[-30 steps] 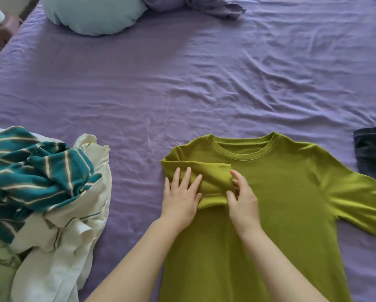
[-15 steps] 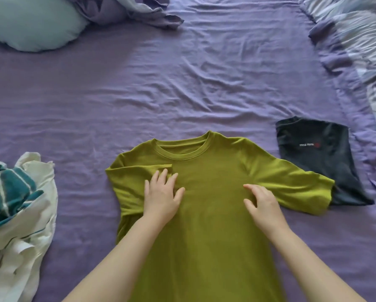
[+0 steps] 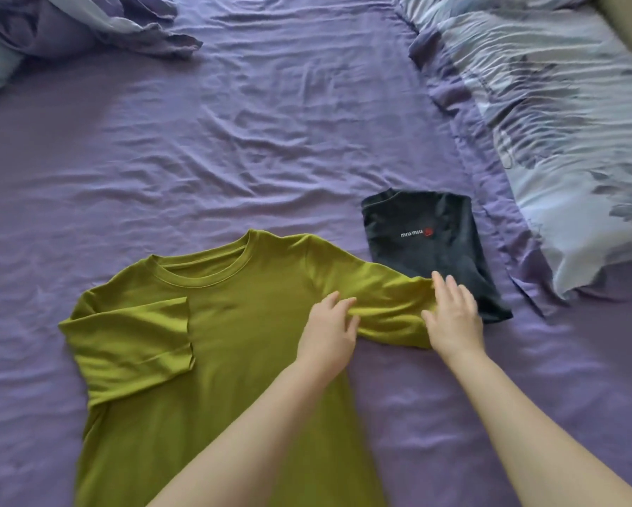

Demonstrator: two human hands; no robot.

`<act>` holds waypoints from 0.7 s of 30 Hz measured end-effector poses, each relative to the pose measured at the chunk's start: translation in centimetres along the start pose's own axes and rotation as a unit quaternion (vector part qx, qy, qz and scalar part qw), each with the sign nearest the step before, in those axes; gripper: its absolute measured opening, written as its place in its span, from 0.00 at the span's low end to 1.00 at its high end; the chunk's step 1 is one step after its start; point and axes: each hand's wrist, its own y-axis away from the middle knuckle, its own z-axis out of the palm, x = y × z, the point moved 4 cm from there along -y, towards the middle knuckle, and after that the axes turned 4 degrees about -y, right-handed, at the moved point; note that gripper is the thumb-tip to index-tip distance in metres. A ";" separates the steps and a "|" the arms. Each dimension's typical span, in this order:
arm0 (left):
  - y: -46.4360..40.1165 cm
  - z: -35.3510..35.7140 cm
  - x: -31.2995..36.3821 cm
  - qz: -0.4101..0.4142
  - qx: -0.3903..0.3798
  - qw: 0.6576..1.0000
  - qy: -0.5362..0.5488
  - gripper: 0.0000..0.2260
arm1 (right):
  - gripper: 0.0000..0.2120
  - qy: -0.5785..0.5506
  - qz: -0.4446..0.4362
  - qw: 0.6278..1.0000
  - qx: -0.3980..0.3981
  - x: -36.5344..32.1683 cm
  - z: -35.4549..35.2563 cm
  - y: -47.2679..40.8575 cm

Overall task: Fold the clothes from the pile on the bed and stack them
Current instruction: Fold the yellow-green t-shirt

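From my remote seat I saw the green shirt [image 3: 234,323] lying face up on the purple bed sheet [image 3: 234,140], collar toward twelve o'clock, its hem cut off by the bottom edge of the view. The sleeve at nine o'clock was already folded in across the chest. The left hand [image 3: 327,331] rested at the base of the other sleeve with its fingertips curled into a bunched ridge of cloth, so I read it as gripping the shirt, though the thumb was hidden under the hand. The right hand [image 3: 453,320] lay over the sleeve's end at three o'clock with fingers fairly straight; it covered the cuff, and I could not tell whether it pinched the fabric or only pressed on it. Just beyond it, at about two o'clock, sat a folded dark shirt [image 3: 427,243] with small white lettering and a red mark; the green sleeve and the right hand hid its near corner. A pale patterned quilt [image 3: 563,122] ran off frame at one o'clock. Rumpled purple bedding [image 3: 98,27] lay at eleven o'clock, partly cropped. The unfolded pile was outside the view.
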 end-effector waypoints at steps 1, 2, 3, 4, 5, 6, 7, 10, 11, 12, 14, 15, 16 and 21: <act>-0.4 0.4 0.6 -0.024 -0.020 0.998 0.051 0.19 | 0.36 0.006 0.018 1.000 -0.021 0.4 0.1 -0.4; -0.8 0.7 1.0 -0.047 -0.037 0.995 0.085 0.20 | 0.37 -0.006 0.042 0.999 -0.033 0.9 0.2 -0.7; -1.1 0.9 1.2 -0.064 -0.047 0.991 0.108 0.21 | 0.36 -0.032 0.072 0.996 -0.039 1.2 0.1 -0.9; -1.3 0.9 1.1 -0.074 -0.052 0.987 0.130 0.21 | 0.30 -0.061 0.097 0.992 -0.042 1.4 -0.1 -1.2; -1.4 0.7 1.0 -0.081 -0.057 0.983 0.155 0.22 | 0.22 -0.079 0.108 0.990 -0.039 1.4 -0.4 -1.2; -1.4 0.5 0.9 -0.086 -0.065 0.976 0.188 0.22 | 0.14 -0.091 0.102 0.990 -0.025 1.2 -0.7 -1.1; -1.4 0.2 0.8 -0.094 -0.075 0.967 0.226 0.22 | 0.10 -0.112 0.079 0.991 -0.001 0.8 -1.0 -0.9; -1.6 -1.2 0.6 -0.131 -0.061 0.938 0.314 0.20 | 0.11 -0.191 -0.010 0.980 0.050 -2.0 -2.3 0.6; -1.7 -1.8 0.7 -0.141 -0.045 0.933 0.329 0.20 | 0.10 -0.196 -0.032 0.979 0.047 -3.4 -2.7 1.0; -1.7 -2.5 0.9 -0.152 -0.035 0.922 0.354 0.21 | 0.10 -0.199 -0.050 0.978 0.037 -4.8 -3.0 1.3; -1.5 -3.3 0.8 -0.193 -0.039 0.865 0.461 0.23 | 0.11 -0.234 -0.094 0.968 0.006 -8.1 -3.1 1.9; -1.3 -3.7 0.5 -0.220 -0.051 0.815 0.533 0.24 | 0.13 -0.265 -0.116 0.957 -0.016 -9.8 -2.9 2.3; -1.0 -4.2 0.0 -0.241 -0.063 0.763 0.597 0.25 | 0.15 -0.297 -0.132 0.944 -0.051 -11.4 -2.5 2.8; 0.0 -6.6 -4.7 -0.266 -0.028 0.760 0.592 0.16 | 0.13 -0.464 -0.066 0.868 -0.164 -15.0 1.1 5.2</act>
